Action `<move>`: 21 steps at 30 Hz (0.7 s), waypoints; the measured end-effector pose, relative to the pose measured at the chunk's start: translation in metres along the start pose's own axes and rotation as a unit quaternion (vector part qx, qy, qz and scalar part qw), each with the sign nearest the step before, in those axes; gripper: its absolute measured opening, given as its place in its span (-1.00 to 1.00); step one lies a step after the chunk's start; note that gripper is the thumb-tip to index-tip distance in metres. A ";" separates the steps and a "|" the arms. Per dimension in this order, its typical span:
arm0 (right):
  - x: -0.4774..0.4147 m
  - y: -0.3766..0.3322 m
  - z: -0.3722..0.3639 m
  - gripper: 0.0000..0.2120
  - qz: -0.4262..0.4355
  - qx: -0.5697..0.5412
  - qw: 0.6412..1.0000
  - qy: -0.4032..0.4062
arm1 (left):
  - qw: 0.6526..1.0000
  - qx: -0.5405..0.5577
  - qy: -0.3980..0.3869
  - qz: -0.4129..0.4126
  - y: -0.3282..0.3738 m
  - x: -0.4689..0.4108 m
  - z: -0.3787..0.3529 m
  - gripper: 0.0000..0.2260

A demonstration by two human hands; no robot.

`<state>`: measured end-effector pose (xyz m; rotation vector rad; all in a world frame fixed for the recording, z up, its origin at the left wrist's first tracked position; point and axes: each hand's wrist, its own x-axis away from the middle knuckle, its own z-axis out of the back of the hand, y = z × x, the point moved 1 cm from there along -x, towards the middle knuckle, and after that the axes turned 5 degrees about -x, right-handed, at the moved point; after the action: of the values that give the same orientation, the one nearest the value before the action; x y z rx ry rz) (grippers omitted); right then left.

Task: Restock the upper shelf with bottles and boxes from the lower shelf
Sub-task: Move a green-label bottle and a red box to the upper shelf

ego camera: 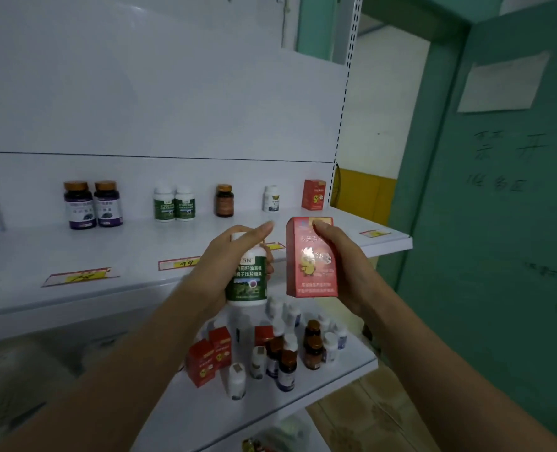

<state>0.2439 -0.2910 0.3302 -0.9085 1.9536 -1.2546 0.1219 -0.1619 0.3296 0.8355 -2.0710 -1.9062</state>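
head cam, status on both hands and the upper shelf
Left hand shut on green-label bottle. Right hand shut on pink box. Both raised before the upper shelf; front strip open, nothing blocking.

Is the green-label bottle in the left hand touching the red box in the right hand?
Apart. The head view shows a clear strip of background between the green-label bottle in the left hand and the red box in the right hand.

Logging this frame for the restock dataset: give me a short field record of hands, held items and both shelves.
left hand: holds green-label white bottle
right hand: holds red box
upper shelf: bottles spaced in a row, one red box at right end
lower shelf: clustered bottles and red boxes
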 end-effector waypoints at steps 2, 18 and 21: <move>-0.006 -0.005 0.010 -0.83 0.003 0.019 1.000 0.020 | 1.000 0.005 -0.011 -0.003 0.000 -0.013 -0.001 -0.70; -0.161 -0.068 0.148 -0.45 0.044 0.100 0.994 -0.008 | 0.997 -0.065 0.029 -0.037 -0.011 -0.175 -0.058 -0.68; -0.208 -0.080 0.185 -0.49 0.045 0.120 0.991 -0.024 | 0.995 -0.067 0.067 -0.038 -0.020 -0.214 -0.077 -0.67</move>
<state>0.5256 -0.2364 0.3709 -0.7143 1.7399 -1.3660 0.3412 -0.1136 0.3691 0.9939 -1.8379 -1.9446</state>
